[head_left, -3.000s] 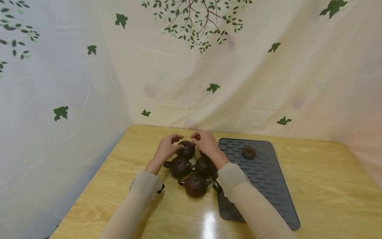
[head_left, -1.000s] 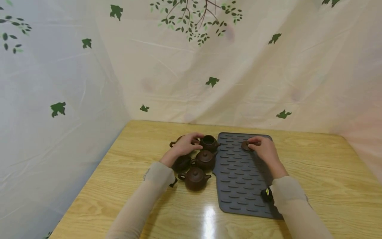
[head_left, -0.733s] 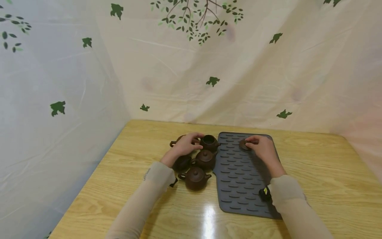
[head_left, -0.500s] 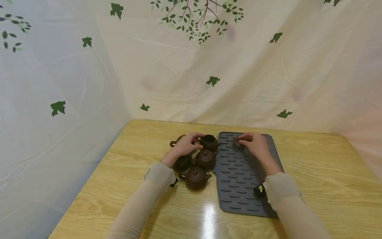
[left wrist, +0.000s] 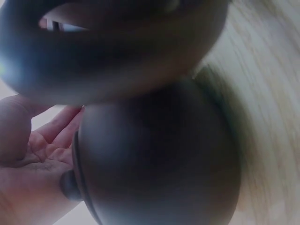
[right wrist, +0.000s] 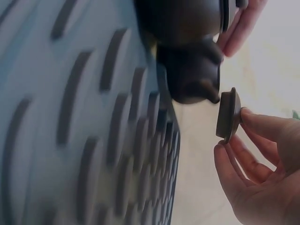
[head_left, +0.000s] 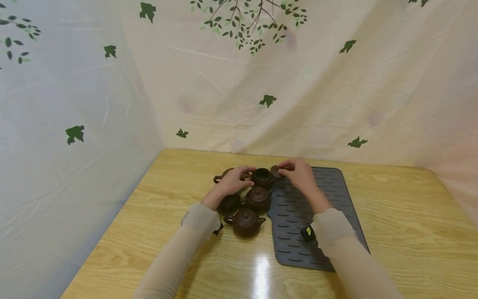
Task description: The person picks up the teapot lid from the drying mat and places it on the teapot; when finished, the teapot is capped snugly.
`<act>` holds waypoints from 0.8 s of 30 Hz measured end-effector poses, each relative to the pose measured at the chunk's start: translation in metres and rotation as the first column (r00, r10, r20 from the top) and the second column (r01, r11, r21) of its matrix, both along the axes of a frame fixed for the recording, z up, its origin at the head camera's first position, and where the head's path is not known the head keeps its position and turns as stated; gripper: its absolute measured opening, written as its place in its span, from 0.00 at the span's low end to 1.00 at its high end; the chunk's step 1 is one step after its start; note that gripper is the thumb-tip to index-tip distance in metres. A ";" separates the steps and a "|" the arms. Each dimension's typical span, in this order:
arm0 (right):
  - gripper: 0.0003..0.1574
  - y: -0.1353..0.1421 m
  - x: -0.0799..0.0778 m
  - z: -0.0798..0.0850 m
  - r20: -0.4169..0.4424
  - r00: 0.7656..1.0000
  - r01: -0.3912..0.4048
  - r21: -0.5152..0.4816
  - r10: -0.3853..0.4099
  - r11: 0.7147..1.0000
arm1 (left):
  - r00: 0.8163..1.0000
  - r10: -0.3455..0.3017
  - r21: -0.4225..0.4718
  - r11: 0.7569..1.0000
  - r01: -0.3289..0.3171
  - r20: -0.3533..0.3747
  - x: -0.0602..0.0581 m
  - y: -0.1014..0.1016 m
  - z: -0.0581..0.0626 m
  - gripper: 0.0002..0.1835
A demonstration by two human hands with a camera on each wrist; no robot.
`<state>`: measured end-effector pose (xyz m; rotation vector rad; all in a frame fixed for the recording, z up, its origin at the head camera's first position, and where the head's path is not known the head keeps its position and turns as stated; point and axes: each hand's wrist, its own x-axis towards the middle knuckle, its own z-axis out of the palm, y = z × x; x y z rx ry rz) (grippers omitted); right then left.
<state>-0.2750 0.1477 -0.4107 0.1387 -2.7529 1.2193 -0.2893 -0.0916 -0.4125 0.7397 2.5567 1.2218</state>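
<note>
In the head view, my right hand [head_left: 300, 176] pinches a small dark-brown teapot lid [head_left: 276, 172] above the mat's far-left corner. The right wrist view shows the lid [right wrist: 228, 115] tilted on edge, thumb and fingers at its knob and rim. Just left of it stands a lidless brown teapot [head_left: 262, 177], its round mouth uncovered. My left hand [head_left: 232, 182] holds this teapot on its left side, thumb and fingers about the handle, which is partly hidden. Lidded teapots stand around: one in the middle [head_left: 257, 199], one in front [head_left: 245, 223], others partly behind my left hand and wrist.
A dark grey ridged mat [head_left: 298, 224] lies on the wooden table [head_left: 403, 216], right of the teapots. Printed cloth [head_left: 224, 83] hangs behind and to the left. In the left wrist view, a close teapot [left wrist: 154, 154] and a thick handle-like curve [left wrist: 117, 65] fill the frame.
My right hand has gone to the mat, taken the lid, and carried it left towards the lidless teapot. My left hand moved right to that teapot, then stayed there.
</note>
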 end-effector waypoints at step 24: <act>0.13 -0.044 -0.002 -0.004 0.010 0.998 -0.070 0.024 0.070 0.997 | 0.998 0.068 0.024 0.997 -0.068 0.003 0.002 0.001 -0.002 0.23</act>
